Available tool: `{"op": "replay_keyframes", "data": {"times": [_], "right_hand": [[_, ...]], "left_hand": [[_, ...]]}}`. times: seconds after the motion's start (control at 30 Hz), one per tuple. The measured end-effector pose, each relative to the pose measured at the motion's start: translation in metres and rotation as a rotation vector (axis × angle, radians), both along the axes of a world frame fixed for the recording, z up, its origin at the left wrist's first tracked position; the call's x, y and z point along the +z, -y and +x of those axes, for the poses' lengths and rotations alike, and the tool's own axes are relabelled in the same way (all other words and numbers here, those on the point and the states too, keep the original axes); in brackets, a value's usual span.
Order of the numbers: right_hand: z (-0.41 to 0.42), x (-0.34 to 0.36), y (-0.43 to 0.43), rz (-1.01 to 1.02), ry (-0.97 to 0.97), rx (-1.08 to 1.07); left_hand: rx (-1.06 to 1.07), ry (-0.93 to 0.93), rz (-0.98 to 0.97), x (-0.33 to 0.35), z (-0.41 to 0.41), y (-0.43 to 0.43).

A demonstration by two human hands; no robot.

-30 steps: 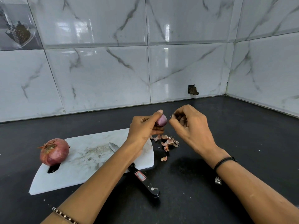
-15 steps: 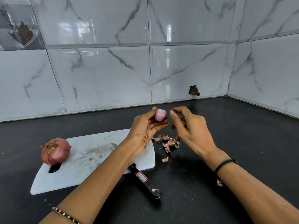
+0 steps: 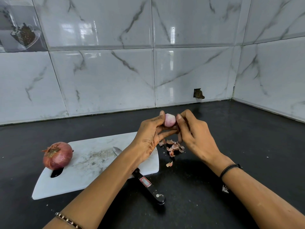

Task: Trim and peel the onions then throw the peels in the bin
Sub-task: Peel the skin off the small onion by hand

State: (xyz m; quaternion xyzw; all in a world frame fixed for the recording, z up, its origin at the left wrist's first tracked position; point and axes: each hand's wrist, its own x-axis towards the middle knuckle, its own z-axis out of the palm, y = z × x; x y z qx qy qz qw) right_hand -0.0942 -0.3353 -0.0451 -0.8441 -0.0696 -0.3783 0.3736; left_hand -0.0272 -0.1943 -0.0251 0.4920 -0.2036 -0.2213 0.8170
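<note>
A small peeled onion [image 3: 169,120], pale pink, is held above the counter between both hands. My left hand [image 3: 149,134] grips it from the left with thumb on top and fingers beneath. My right hand [image 3: 191,134] pinches its right side with thumb and fingertips. Below the hands lies a small heap of onion peels [image 3: 173,147] on the black counter, just off the board's right edge. A large unpeeled red onion [image 3: 57,155] sits on the left end of the white cutting board [image 3: 89,164].
A black-handled knife [image 3: 145,182] lies across the board's right part, handle sticking out toward me, blade partly under my left forearm. The black counter [image 3: 231,133] meets marble-tiled walls behind and at the right. No bin is in view.
Both hands rose slightly with the small onion. My right hand moved in from beside the onion and now pinches its right side.
</note>
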Motion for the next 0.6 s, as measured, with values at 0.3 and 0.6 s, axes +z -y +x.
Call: {"op": "replay_keyframes", "data": {"times": [0.3,0.6], "right_hand": [[0.0015,0.0039,0.0061,-0.054,0.214,-0.210],[-0.0033,0.0071,0.0003,-0.033,0.253,-0.071]], "left_hand": [[-0.023,-0.111,-0.032,0.0036,-0.0074,0.0010],[-0.008,-0.089,-0.110,0.0030,-0.0031,-0.0001]]}}
